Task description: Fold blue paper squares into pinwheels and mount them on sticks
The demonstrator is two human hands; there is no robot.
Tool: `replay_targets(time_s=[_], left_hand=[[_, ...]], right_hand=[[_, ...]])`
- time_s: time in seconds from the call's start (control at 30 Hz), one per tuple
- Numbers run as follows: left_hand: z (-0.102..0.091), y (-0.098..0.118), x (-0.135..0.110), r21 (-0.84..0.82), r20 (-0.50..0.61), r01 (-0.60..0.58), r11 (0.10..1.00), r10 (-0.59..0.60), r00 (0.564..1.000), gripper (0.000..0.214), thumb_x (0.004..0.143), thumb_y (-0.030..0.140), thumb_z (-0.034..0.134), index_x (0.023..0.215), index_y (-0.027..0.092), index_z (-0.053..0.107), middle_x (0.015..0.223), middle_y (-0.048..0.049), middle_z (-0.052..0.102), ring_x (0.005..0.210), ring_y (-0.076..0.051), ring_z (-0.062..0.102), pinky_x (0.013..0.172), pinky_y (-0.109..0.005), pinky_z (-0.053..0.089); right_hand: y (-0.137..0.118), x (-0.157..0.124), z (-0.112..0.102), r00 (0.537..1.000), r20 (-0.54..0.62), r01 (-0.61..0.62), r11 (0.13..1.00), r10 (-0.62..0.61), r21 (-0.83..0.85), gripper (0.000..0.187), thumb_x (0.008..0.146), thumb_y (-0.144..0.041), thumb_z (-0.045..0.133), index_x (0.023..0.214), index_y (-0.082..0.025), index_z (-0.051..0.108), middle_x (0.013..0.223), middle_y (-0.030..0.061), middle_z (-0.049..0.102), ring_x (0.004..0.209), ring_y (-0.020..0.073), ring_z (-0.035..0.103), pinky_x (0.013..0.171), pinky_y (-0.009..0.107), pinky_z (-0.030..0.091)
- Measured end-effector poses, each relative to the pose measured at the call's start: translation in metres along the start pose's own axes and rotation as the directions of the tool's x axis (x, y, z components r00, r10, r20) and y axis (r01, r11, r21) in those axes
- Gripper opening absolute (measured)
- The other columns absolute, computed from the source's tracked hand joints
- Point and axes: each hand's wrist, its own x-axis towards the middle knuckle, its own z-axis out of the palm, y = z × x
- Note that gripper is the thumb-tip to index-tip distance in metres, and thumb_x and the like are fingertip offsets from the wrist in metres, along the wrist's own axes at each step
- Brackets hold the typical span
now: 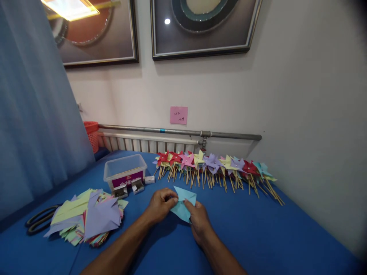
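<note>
While both forearms lie angled in from 6 o'clock, the right hand [200,218] sits nearest the body and the left hand [160,205] a little farther out, both closed narrowly in a pinch on one light-blue folded paper [185,198]. That paper lies between them on the blue table [258,233], at 2 o'clock from the left hand and 11 o'clock from the right. Its long axis runs from 11 to 5 o'clock. The left fingertips grip its left edge, and the right thumb and fingers hold its lower corner. Out at 9 o'clock rests a stack of coloured paper [91,217], with scissors [40,220] beyond it. A plastic box [125,170] stands at 11 o'clock, and a row of pinwheels [218,168] lies from 12 to 2 o'clock.
</note>
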Motion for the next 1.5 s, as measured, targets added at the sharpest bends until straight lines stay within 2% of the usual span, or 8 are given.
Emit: replay_targets(time_s=[0.33,0.5,0.7,0.9,1.07,1.2,1.27,1.5], left_hand=[[0.003,-0.010,0.004,-0.016,-0.007,0.134,0.991,-0.134,0.991,0.010,0.066,0.025,0.076,0.067,0.017,0.070,0.059,0.0022,0.059,0.057,-0.011,0.045,0.055,-0.024,0.030],[0.001,-0.011,0.004,0.037,-0.045,0.078,0.996,-0.076,0.996,0.004,0.067,0.021,0.073,0.068,0.017,0.071,0.063,0.0008,0.062,0.060,-0.012,0.049,0.058,-0.024,0.034],[-0.001,-0.009,0.004,0.126,-0.056,0.036,0.991,-0.030,0.998,0.002,0.069,0.017,0.070,0.069,0.018,0.072,0.068,-0.0008,0.065,0.063,-0.014,0.052,0.061,-0.025,0.036],[0.001,-0.009,0.004,0.115,-0.037,0.051,0.992,-0.047,0.998,0.004,0.069,0.020,0.071,0.070,0.017,0.072,0.068,-0.0008,0.065,0.063,-0.013,0.051,0.060,-0.025,0.035],[0.002,-0.009,0.007,-0.045,-0.056,0.216,0.975,-0.219,0.974,0.021,0.062,0.032,0.080,0.065,0.017,0.065,0.058,0.0016,0.057,0.056,-0.012,0.045,0.056,-0.026,0.030],[0.003,-0.012,0.006,-0.157,0.046,0.353,0.922,-0.350,0.936,0.035,0.062,0.045,0.081,0.067,0.016,0.064,0.057,0.0018,0.056,0.054,-0.011,0.044,0.056,-0.026,0.031],[0.005,-0.015,0.006,-0.159,0.071,0.378,0.912,-0.371,0.926,0.036,0.060,0.046,0.081,0.067,0.016,0.063,0.058,0.0024,0.057,0.055,-0.011,0.045,0.057,-0.026,0.032],[0.008,-0.024,0.009,-0.069,-0.017,0.390,0.918,-0.392,0.920,0.032,0.063,0.039,0.079,0.062,0.019,0.054,0.052,0.0062,0.048,0.050,-0.009,0.037,0.053,-0.026,0.027]], right_hand=[[-0.006,-0.007,0.005,0.997,0.030,-0.069,0.997,0.068,0.035,0.046,0.072,-0.061,0.081,0.087,-0.018,0.072,0.072,0.0057,0.078,0.072,0.0262,0.076,0.063,0.033,0.057],[-0.007,-0.006,0.004,0.996,0.074,-0.042,0.999,0.042,0.004,0.050,0.066,-0.055,0.087,0.096,-0.017,0.075,0.077,0.0066,0.079,0.070,0.0261,0.075,0.061,0.033,0.055],[-0.002,0.001,-0.003,0.998,0.059,-0.027,0.999,0.028,-0.024,0.046,0.066,-0.049,0.086,0.095,-0.016,0.077,0.076,0.0061,0.079,0.066,0.0229,0.072,0.063,0.032,0.056],[0.011,0.012,-0.006,0.999,-0.035,-0.030,0.997,0.027,-0.075,0.043,0.060,-0.048,0.087,0.089,-0.017,0.078,0.075,0.0066,0.080,0.060,0.0227,0.070,0.057,0.032,0.053],[0.005,0.008,-0.006,0.999,0.015,0.036,0.993,-0.035,-0.109,0.039,0.067,-0.048,0.084,0.091,-0.018,0.079,0.080,0.0079,0.081,0.069,0.0260,0.073,0.064,0.034,0.056],[-0.005,0.002,-0.003,0.999,0.012,0.043,0.981,-0.042,-0.188,0.037,0.066,-0.047,0.083,0.087,-0.018,0.078,0.078,0.0070,0.080,0.068,0.0251,0.072,0.062,0.033,0.055],[-0.005,0.002,-0.002,0.999,0.026,0.045,0.974,-0.040,-0.222,0.038,0.066,-0.049,0.082,0.087,-0.017,0.077,0.077,0.0068,0.079,0.066,0.0243,0.071,0.062,0.032,0.055],[0.002,0.006,-0.002,0.996,0.084,0.042,0.978,-0.025,-0.203,0.045,0.069,-0.058,0.080,0.088,-0.018,0.076,0.073,0.0060,0.078,0.068,0.0259,0.073,0.064,0.034,0.056]])
